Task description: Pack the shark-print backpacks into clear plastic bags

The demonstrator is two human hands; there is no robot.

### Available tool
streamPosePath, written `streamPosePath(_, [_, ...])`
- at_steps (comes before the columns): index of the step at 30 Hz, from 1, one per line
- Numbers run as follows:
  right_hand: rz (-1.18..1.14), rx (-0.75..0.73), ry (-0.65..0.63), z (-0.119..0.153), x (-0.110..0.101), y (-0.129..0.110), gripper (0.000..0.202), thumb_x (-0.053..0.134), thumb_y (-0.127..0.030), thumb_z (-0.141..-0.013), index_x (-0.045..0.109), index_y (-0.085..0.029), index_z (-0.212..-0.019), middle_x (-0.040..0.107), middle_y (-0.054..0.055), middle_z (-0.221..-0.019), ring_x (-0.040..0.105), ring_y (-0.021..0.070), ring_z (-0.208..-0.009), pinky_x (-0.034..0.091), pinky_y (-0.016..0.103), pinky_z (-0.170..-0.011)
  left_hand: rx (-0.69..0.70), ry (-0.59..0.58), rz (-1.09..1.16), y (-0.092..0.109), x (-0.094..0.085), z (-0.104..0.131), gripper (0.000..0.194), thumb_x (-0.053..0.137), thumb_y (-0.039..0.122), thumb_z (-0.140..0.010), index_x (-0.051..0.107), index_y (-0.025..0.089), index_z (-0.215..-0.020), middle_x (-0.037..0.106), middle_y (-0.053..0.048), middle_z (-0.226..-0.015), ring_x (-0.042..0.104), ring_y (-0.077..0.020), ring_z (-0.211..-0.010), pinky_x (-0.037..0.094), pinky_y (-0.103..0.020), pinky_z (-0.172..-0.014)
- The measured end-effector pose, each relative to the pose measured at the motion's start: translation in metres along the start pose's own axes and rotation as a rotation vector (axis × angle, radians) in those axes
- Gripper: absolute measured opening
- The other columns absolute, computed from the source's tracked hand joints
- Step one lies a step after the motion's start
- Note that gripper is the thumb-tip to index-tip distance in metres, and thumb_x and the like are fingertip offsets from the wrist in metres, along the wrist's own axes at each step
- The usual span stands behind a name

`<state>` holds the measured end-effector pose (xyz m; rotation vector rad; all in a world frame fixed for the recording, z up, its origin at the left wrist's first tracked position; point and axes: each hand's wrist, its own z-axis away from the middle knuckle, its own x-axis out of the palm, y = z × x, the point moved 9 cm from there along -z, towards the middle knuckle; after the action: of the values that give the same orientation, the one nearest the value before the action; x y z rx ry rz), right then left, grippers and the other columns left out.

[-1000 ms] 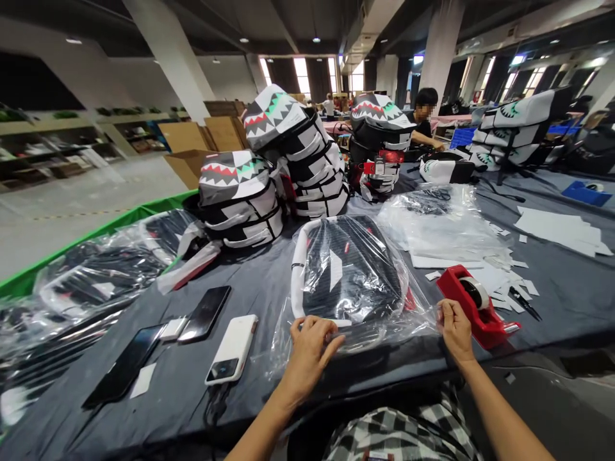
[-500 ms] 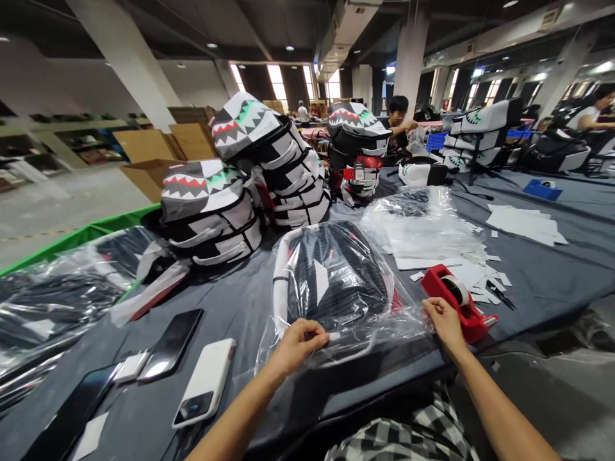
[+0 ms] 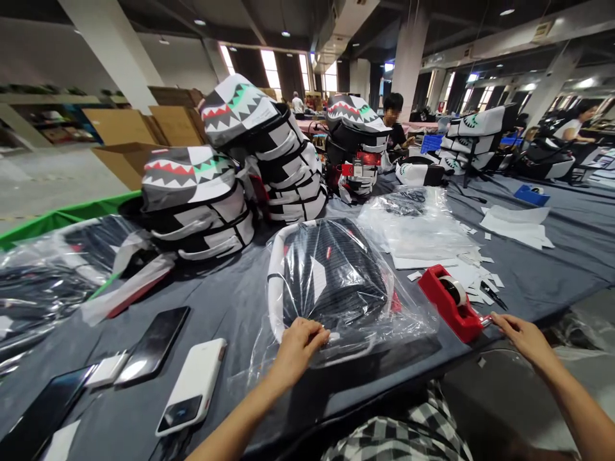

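Left grip (image 3: pixel 298 342) pinches the near edge of the bagged backpack (image 3: pixel 336 288) lying just ahead. Right grip (image 3: pixel 523 334), how tightly closed I cannot tell, touches the red tape dispenser (image 3: pixel 455 314) on its left.

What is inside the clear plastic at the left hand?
The clear plastic holds a black, white-edged backpack with red details. Its underside is covered, and the left hand hides part of its near edge.

Nothing can be read, the marks on the red tag (image 3: pixel 346 169) being too small to make out.
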<state>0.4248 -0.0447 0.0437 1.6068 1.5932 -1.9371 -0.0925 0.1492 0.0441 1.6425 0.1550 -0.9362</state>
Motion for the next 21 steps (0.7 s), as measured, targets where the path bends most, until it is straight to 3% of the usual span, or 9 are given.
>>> streamPosePath(6, [-0.094, 0.028, 0.037, -0.004, -0.001, -0.015, 0.065, 0.064, -0.083, -0.058, 0.080, -0.022, -0.074, 0.079, 0.010, -0.079, 0.069, 0.0312, -0.071, 0.050, 0.038, -0.063, 0.051, -0.016, -0.110, 0.011, 0.004, 0.001, 0.044, 0.040, 0.050, -0.092, 0.056, 0.022, -0.062, 0.064, -0.007, -0.072, 0.055, -0.0253, -0.085, 0.040, -0.038, -0.077])
streamPosePath(13, [-0.073, 0.016, -0.144, -0.022, 0.022, -0.025, 0.065, 0.062, -0.084, -0.058, 0.076, -0.021, -0.062, 0.077, 0.010, -0.069, 0.069, 0.0307, -0.067, 0.046, 0.035, -0.060, 0.034, -0.076, -0.104, 0.008, 0.006, -0.005, 0.045, 0.037, 0.051, -0.091, 0.054, 0.023, -0.060, 0.062, -0.006, -0.067, 0.054, -0.0246, -0.084, 0.040, -0.036, -0.078])
streamPosePath(16, [-0.050, 0.012, -0.143, -0.025, 0.025, -0.029, 0.057, 0.062, -0.077, -0.060, 0.074, -0.021, -0.060, 0.075, 0.009, -0.065, 0.067, 0.0282, -0.064, 0.045, 0.034, -0.057, 0.050, -0.056, -0.122, 0.008, 0.007, -0.006, 0.046, 0.036, 0.052, -0.090, 0.053, 0.023, -0.059, 0.061, -0.006, -0.066, 0.055, -0.0246, -0.082, 0.041, -0.036, -0.077])
streamPosePath(21, [-0.060, -0.015, -0.076, -0.014, 0.024, -0.057, 0.044, 0.060, -0.064, -0.066, 0.063, -0.023, -0.052, 0.068, 0.007, -0.056, 0.062, 0.0233, -0.057, 0.043, 0.032, -0.057, 0.084, -0.019, -0.136, 0.008, 0.003, -0.005, 0.054, 0.037, 0.064, -0.088, 0.054, 0.024, -0.057, 0.062, -0.006, -0.064, 0.056, -0.0247, -0.075, 0.044, -0.036, -0.073])
